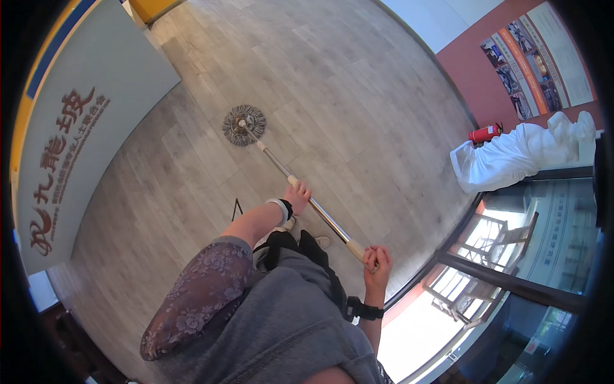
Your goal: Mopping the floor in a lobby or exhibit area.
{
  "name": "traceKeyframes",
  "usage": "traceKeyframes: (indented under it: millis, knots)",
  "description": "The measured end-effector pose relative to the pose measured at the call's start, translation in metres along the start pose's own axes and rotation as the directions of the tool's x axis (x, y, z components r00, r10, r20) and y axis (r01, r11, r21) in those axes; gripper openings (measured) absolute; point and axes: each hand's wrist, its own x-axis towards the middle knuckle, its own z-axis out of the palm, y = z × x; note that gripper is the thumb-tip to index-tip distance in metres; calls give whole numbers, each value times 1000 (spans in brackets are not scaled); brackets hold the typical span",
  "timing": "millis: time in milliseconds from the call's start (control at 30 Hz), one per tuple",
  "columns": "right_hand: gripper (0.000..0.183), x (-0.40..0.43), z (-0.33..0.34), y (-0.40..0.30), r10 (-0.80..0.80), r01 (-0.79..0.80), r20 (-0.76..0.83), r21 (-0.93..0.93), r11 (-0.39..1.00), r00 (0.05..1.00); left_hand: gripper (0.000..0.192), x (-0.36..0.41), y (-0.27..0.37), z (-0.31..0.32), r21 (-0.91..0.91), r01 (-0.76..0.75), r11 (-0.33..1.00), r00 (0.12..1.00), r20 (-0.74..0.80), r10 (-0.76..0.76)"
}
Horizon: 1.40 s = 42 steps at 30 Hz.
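Observation:
A spin mop lies across the view, its round head of grey strands [244, 125] flat on the wood-look floor [345, 115]. From the head, the metal mop handle [328, 219] slants down to the right in front of my body. My left hand [298, 197] is closed around the middle of the handle, with a band at the wrist. Near the handle's top end, my right hand [377, 259] grips the pale end section, a black strap at its wrist. My shoes show below the handle, partly hidden by my clothes.
A grey counter front [105, 115] bearing raised writing curves along the left. At the right stand a red fire extinguisher [485, 133] and a white-wrapped object [513, 156] by the wall. Dark-framed glass doors [508, 283] are at the lower right, with wooden chairs visible through the glass.

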Motion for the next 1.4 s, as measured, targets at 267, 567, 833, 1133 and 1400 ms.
traceKeyframes:
  millis: [267, 567, 833, 1133, 1400]
  knots:
    - [19, -117, -88, -112, -284, 219, -370, -208, 953, 885, 88, -7, 143, 36, -84, -724, 684, 682, -231, 694]
    - [22, -264, 34, -240, -812, 614, -396, -531, 584, 430, 67, -93, 335, -44, -489, -872, 14, 81, -114, 990]
    - [21, -296, -23, -246, -848, 548, -243, -672, 498, 471, 24, -114, 361, -27, -578, -814, 60, 245, -247, 938]
    - [23, -244, -25, -238, -780, 673, -154, -422, 607, 607, 39, -104, 270, -32, -330, -900, 286, 385, -291, 876]
    - [24, -154, -73, -77, -391, 396, -173, -8, 918, 904, 41, -60, 109, 39, -295, -633, 716, 765, -96, 636]
